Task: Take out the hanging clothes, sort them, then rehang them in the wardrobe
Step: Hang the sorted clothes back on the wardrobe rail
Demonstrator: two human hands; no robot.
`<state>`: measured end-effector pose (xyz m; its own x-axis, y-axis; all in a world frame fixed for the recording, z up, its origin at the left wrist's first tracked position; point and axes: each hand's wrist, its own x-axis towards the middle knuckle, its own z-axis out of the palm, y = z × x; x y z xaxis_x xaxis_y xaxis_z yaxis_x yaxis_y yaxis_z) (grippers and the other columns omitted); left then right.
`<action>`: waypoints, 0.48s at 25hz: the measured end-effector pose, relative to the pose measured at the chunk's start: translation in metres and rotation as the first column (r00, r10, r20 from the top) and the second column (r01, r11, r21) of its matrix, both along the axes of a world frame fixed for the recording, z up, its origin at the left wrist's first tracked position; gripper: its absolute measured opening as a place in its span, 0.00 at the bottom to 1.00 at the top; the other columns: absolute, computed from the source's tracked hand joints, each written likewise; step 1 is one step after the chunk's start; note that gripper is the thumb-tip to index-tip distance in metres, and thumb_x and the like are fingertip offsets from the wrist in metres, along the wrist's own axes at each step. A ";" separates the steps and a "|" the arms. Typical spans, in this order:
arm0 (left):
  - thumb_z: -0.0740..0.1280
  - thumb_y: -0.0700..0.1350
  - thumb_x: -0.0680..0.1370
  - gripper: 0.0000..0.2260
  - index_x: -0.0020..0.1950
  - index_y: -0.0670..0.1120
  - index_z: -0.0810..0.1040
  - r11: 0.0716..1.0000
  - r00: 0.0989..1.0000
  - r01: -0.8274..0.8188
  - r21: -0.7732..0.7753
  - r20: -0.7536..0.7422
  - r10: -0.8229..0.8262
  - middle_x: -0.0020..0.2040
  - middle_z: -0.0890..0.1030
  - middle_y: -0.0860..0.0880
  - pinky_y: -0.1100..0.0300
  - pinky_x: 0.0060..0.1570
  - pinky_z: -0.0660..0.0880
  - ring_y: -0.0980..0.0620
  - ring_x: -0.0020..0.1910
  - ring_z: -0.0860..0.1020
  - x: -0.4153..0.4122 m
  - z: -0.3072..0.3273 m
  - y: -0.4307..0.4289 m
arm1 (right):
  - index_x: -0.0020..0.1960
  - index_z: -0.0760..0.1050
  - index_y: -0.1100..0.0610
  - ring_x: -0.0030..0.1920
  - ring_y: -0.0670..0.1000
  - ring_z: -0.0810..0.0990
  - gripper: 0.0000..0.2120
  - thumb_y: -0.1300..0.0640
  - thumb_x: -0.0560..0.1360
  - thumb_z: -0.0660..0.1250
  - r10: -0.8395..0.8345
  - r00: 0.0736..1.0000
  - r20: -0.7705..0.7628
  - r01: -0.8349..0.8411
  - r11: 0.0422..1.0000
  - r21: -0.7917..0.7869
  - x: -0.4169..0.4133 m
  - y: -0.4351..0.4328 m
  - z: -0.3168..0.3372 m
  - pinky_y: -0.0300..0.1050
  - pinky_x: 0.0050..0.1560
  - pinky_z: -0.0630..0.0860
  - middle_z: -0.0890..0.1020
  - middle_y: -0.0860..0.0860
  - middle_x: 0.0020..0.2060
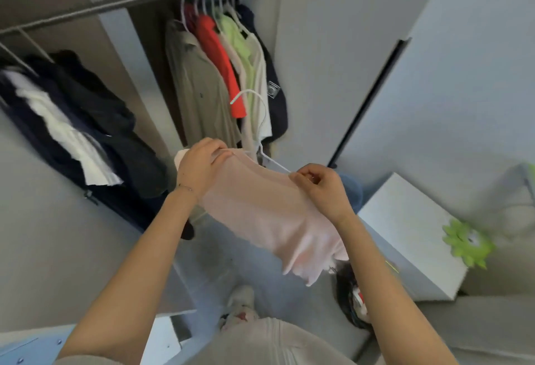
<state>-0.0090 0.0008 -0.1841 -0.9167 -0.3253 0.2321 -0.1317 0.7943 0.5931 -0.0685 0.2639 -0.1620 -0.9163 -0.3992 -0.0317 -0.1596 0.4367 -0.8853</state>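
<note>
A pale pink top (pixel 269 214) hangs between my hands in front of the open wardrobe. My left hand (pixel 199 166) pinches its left shoulder. My right hand (pixel 321 188) pinches the right shoulder where the white wire hanger (pixel 262 130) pokes out; the hanger's hook curves up above the top. On the wardrobe rail (pixel 115 5) hang several garments on white hangers: a beige shirt (pixel 199 83), a red top (pixel 220 57), a lime top (pixel 240 46) and a navy one (pixel 276 95).
Dark and white clothes (pixel 72 121) hang at the wardrobe's left. The wardrobe door (pixel 347 60) stands open on the right. A white box (pixel 405 234) with a green toy (pixel 466 243) sits at the right. A dark item (pixel 351 298) lies on the floor.
</note>
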 end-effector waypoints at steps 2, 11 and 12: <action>0.63 0.49 0.81 0.08 0.52 0.47 0.79 0.998 0.998 -0.060 0.022 0.014 0.060 0.50 0.79 0.50 0.60 0.51 0.70 0.53 0.49 0.75 -0.018 0.001 -0.030 | 0.36 0.79 0.52 0.31 0.44 0.70 0.09 0.55 0.75 0.70 0.031 0.999 -0.013 -0.031 1.000 -0.007 -0.027 -0.033 0.002 0.38 0.36 0.68 0.73 0.43 0.27; 0.65 0.47 0.79 0.09 0.56 0.46 0.80 0.971 0.975 -0.215 0.105 -0.025 0.219 0.54 0.79 0.47 0.58 0.59 0.71 0.49 0.54 0.76 -0.088 0.013 -0.131 | 0.39 0.80 0.55 0.31 0.43 0.69 0.07 0.56 0.75 0.69 0.087 0.992 -0.088 -0.087 0.996 0.007 -0.114 -0.157 0.016 0.32 0.33 0.66 0.73 0.49 0.29; 0.66 0.47 0.79 0.09 0.57 0.46 0.80 0.968 0.973 -0.225 0.108 -0.026 0.229 0.55 0.79 0.47 0.59 0.59 0.70 0.49 0.55 0.76 -0.092 0.014 -0.139 | 0.39 0.81 0.54 0.31 0.42 0.69 0.06 0.56 0.75 0.69 0.106 0.990 -0.095 -0.106 0.994 0.008 -0.121 -0.166 0.018 0.30 0.34 0.66 0.74 0.49 0.29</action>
